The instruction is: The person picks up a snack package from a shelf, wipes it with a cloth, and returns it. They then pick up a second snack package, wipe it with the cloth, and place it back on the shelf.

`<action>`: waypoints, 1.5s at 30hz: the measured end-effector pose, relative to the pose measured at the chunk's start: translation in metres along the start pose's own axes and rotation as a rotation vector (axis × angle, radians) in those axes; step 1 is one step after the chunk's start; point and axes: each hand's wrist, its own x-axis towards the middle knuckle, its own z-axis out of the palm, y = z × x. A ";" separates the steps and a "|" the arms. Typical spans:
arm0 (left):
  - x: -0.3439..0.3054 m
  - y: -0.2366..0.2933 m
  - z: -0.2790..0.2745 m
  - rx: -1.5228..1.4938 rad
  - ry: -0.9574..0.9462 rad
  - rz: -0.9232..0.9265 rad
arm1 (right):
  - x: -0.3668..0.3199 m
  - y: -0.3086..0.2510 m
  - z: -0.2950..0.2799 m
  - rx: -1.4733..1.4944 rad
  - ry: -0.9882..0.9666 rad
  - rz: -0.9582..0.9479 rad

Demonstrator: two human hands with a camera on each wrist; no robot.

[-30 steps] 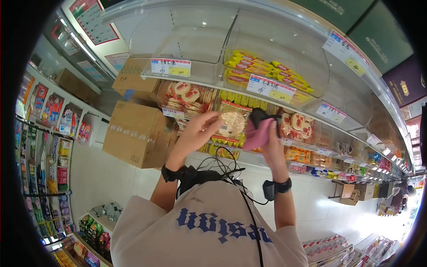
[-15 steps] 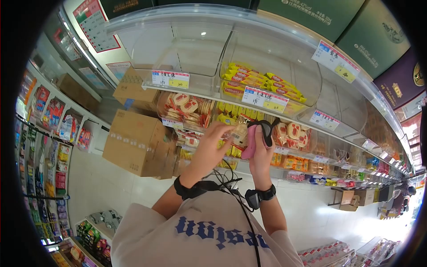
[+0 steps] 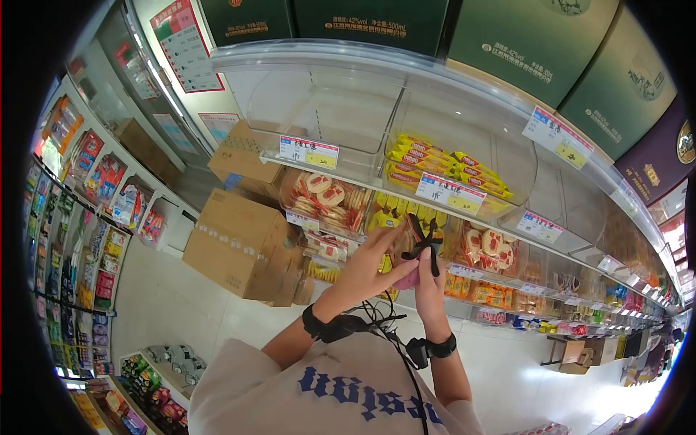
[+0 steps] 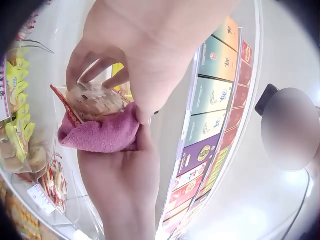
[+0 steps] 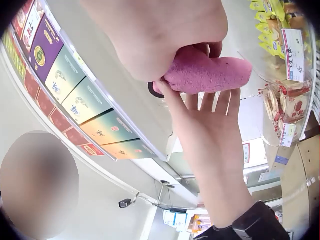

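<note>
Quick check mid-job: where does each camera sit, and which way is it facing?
Head: on the head, facing the snack shelves; shows both forearms, left hand, right hand, shirt.
Left wrist: by the left hand, looking past its fingers pinching a cracker packet.
Right wrist: by the right hand, looking past its grip on a pink cloth.
Shared: both wrist views show the cloth and both hands.

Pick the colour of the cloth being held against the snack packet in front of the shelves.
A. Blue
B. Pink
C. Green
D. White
B: the cloth gripped by the right hand is plainly pink in both wrist views, and it lies against the snack packet that the left hand pinches.
</note>
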 end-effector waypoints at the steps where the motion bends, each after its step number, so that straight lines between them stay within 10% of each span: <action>1: 0.000 0.000 -0.002 0.016 0.008 0.027 | 0.001 -0.001 -0.001 0.039 -0.027 0.018; 13: -0.002 -0.015 -0.006 0.030 -0.083 0.225 | -0.001 -0.008 -0.003 -0.071 -0.014 0.020; 16: -0.006 -0.019 -0.004 -0.111 -0.190 -0.087 | 0.005 0.010 -0.008 -0.121 0.008 -0.098; 31: -0.002 -0.026 -0.002 -0.486 0.085 -0.169 | 0.002 0.010 -0.010 0.334 0.080 0.089; 38: -0.002 -0.033 0.005 -0.018 0.226 -0.026 | 0.007 0.011 -0.009 -0.327 0.269 -0.293; 45: -0.005 -0.008 0.008 -0.478 0.031 -0.266 | -0.006 0.016 0.002 -0.677 -0.024 -0.570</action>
